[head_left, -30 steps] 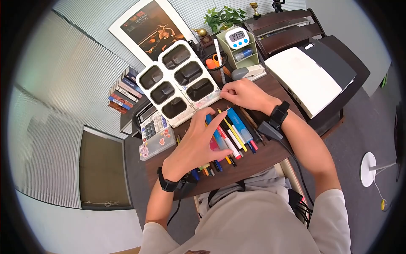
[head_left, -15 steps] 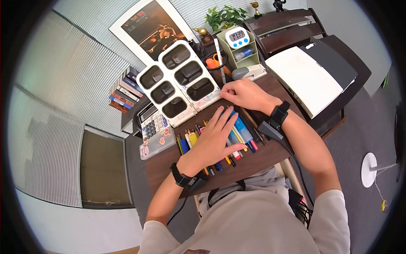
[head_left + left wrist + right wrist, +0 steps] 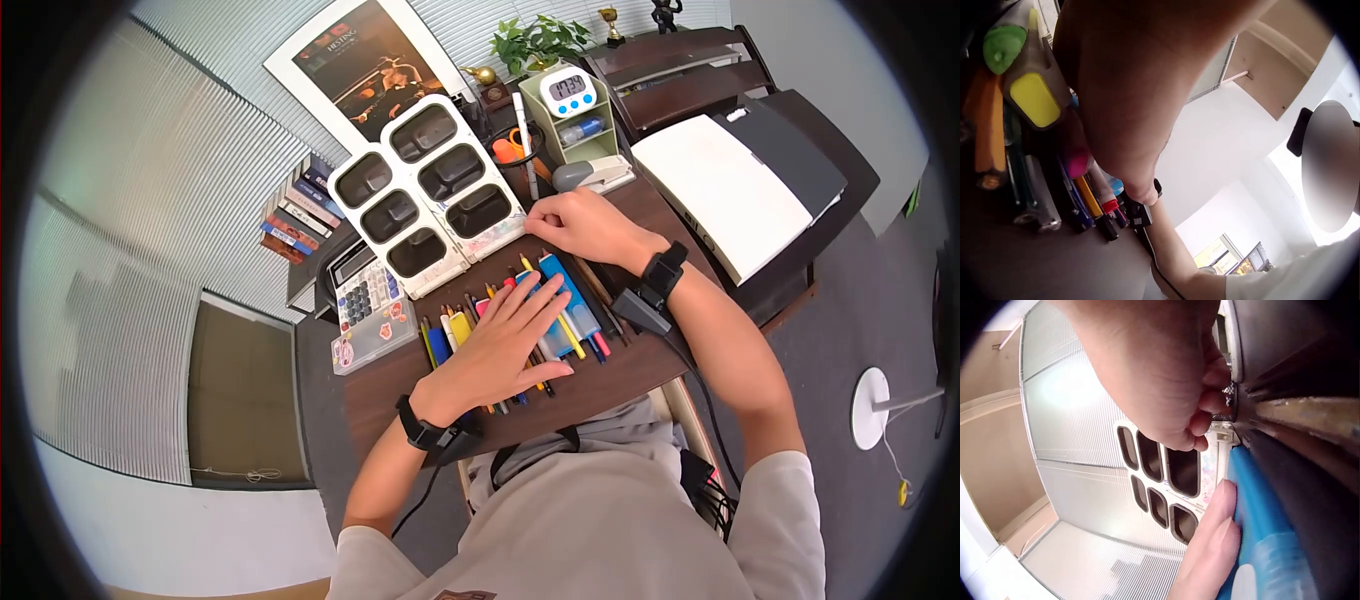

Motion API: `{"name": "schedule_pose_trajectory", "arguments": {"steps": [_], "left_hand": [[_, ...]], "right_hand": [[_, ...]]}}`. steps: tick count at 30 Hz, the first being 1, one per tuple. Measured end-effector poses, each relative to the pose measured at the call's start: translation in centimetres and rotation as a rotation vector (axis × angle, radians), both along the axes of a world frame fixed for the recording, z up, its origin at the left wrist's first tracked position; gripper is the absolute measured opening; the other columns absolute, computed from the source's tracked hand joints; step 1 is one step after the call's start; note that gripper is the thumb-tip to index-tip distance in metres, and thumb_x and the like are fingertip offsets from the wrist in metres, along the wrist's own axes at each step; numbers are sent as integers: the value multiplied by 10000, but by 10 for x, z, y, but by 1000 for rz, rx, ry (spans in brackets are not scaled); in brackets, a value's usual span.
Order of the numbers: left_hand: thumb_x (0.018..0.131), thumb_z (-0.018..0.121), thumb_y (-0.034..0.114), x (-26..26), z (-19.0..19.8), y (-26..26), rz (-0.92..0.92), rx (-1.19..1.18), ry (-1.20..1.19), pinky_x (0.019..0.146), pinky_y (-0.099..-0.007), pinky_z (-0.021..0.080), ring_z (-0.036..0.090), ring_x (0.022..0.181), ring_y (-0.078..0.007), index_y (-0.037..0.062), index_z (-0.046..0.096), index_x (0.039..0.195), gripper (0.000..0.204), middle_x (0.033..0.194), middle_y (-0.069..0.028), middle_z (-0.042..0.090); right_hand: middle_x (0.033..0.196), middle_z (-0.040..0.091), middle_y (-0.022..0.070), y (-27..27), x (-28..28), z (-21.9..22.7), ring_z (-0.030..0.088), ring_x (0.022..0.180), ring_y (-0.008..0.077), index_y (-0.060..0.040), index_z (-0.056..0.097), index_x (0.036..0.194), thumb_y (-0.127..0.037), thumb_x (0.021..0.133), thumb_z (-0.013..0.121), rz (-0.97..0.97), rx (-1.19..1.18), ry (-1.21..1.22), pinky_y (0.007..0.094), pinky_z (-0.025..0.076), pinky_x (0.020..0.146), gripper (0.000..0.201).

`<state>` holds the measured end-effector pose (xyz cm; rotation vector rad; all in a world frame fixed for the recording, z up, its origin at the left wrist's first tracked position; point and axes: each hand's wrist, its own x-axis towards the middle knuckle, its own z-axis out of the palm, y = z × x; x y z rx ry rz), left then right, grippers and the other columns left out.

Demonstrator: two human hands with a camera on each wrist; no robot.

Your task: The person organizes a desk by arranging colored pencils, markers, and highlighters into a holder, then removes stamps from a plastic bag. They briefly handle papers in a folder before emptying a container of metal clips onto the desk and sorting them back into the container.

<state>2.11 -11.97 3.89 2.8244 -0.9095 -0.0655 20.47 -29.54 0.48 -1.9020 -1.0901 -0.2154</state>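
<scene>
Pens and markers [image 3: 460, 328]: laid side by side in a row on the table [image 3: 590, 388], nearer the person than the organizer; middle of the row covered by a hand.
Left hand [image 3: 497, 350]: wide, palm down over the row, fingers straight and spread, thumb held apart; pressure cannot be judged.
Blue flat item [image 3: 562, 286]: lies in the right part of the row, with left fingertips at its side; cannot tell whether they touch.
Right hand [image 3: 583, 221]: narrow, fingers curled in at the organizer's lower right corner; cannot tell whether it pinches the corner.
White organizer [image 3: 430, 216]: six dark compartments in two columns, directly behind the row.
Left of organizer: calculator [image 3: 364, 304], with a clear stickered box [image 3: 374, 344] on its near side.
Right of organizer: black pen cup [image 3: 513, 180] with scissors and a white marker; stapler [image 3: 590, 176] beside it.
Behind: green rack [image 3: 590, 150] with a white timer [image 3: 568, 92]; framed poster [image 3: 365, 72]; plant [image 3: 535, 42].
Far left: books [image 3: 295, 207] in a row.
</scene>
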Motion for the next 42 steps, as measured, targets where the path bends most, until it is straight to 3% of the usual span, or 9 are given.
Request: {"name": "schedule_pose_trajectory", "arguments": {"steps": [6, 11, 16, 23, 26, 29, 31, 35, 42], "left_hand": [[955, 688, 542, -7, 4, 2, 6, -49, 1, 1285, -568, 174, 174, 1598, -401, 79, 320, 1640, 905, 1718, -187, 242], [870, 809, 441, -43, 29, 26, 101, -48, 36, 1286, -568, 168, 162, 1595, -424, 95, 321, 1647, 980, 1729, -193, 197], [772, 867, 548, -83, 17, 56, 219, -89, 35, 1283, -586, 160, 135, 1594, -450, 92, 321, 1646, 1126, 1719, -234, 187], [816, 796, 653, -101, -12, 68, 255, -138, -16, 1279, -594, 168, 158, 1587, -445, 79, 348, 1629, 1091, 1696, -231, 243], [869, 764, 620, -104, -15, 72, 259, -175, -80, 1277, -589, 183, 198, 1581, -424, 84, 375, 1615, 998, 1690, -206, 277], [913, 731, 594, -107, -20, 75, 269, -246, -149, 1274, -579, 199, 246, 1568, -411, 91, 395, 1604, 919, 1681, -194, 307], [905, 732, 604, -109, -25, 76, 233, -232, -176, 1272, -578, 204, 261, 1563, -402, 92, 405, 1601, 924, 1672, -195, 325], [931, 688, 613, -111, -28, 77, 210, -253, -222, 1271, -563, 219, 271, 1560, -394, 91, 429, 1587, 877, 1658, -182, 358], [943, 686, 596, -112, -32, 79, 203, -281, -231, 1279, -559, 206, 266, 1568, -379, 98, 431, 1590, 856, 1664, -177, 356]], "right_hand": [[703, 689, 120, 0, -1, 3, 645, 607, 280, -9, 755, 945, -240, 986, 705, -2, -39, 34, 379, 495, 608, 241], [705, 687, 112, -1, -2, 4, 639, 606, 260, -10, 760, 969, -244, 986, 711, -6, -46, 26, 377, 489, 607, 240], [720, 685, 123, -2, -7, 13, 639, 618, 237, -8, 757, 987, -247, 994, 699, 0, -100, 44, 378, 484, 603, 246], [919, 745, 163, -2, -27, 31, 716, 786, 258, 8, 740, 1043, -170, 1004, 678, 32, -127, 99, 351, 555, 729, 193], [995, 723, 180, -10, -51, 49, 711, 885, 331, 15, 734, 1070, -142, 1003, 676, 147, -120, 22, 407, 557, 773, 181], [1393, 611, 234, -36, -75, 53, 549, 1335, 418, 8, 620, 1353, -220, 959, 735, 236, -285, -40, 460, 429, 1151, 469], [1578, 454, 240, -54, -90, 47, 391, 1489, 445, 0, 510, 1484, -347, 858, 847, 264, -401, -57, 498, 333, 1237, 791], [1643, 345, 256, -69, -123, 21, 308, 1529, 476, -21, 431, 1552, -457, 783, 896, 209, -535, -130, 574, 275, 1248, 998], [1664, 314, 254, -59, -140, 5, 307, 1538, 445, -19, 416, 1566, -418, 866, 832, 100, -546, -220, 589, 236, 1256, 907]]}}
